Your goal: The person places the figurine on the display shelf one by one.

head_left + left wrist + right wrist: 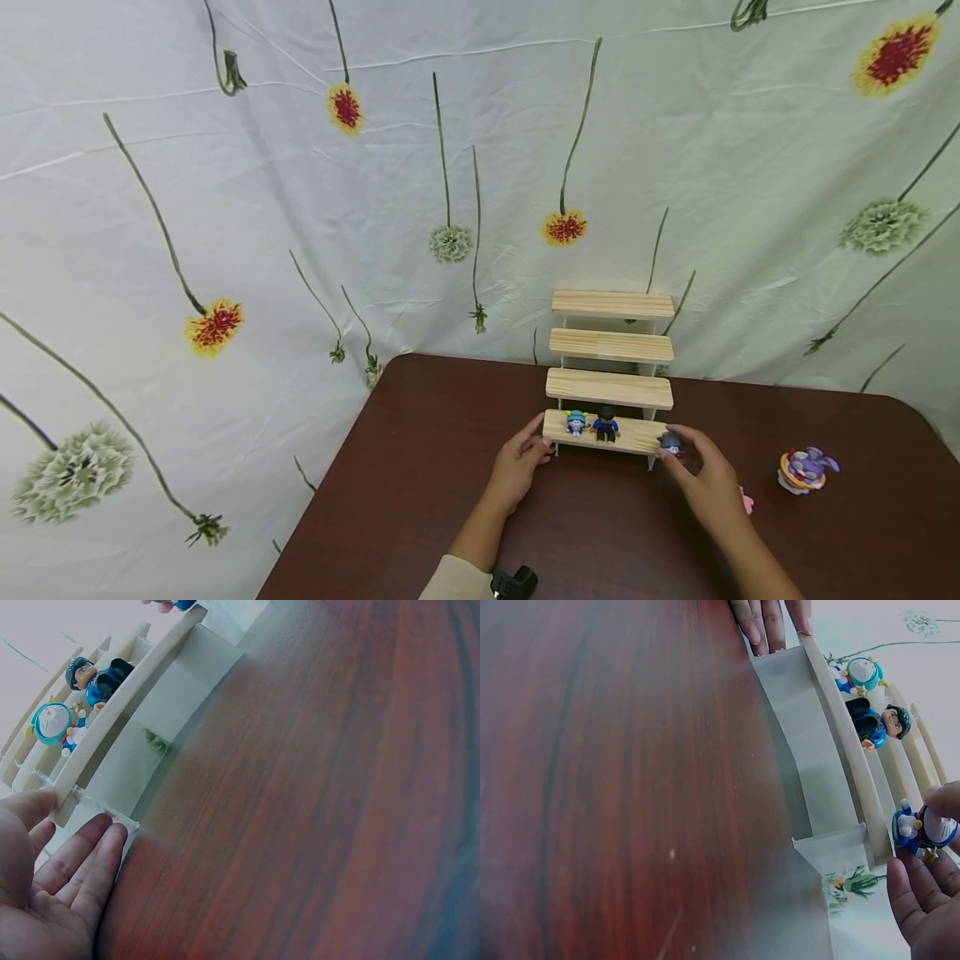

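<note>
Indoor spot, home or small studio-type set-up (couldn't tell which): a dark wood-grain table [427, 442] stood by a creased flower-print cloth [517, 150] that hung like a backdrop, w/ a 4-tier wooden display stand [609, 387] near its back edge & sm. toy figs. [606, 426] on the stand

Blue figurine [921, 829], brown table [592, 525], flowered cloth [502, 117]

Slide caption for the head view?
Right hand holds a blue figurine at one end of the bottom shelf; left hand touches the other.
</note>
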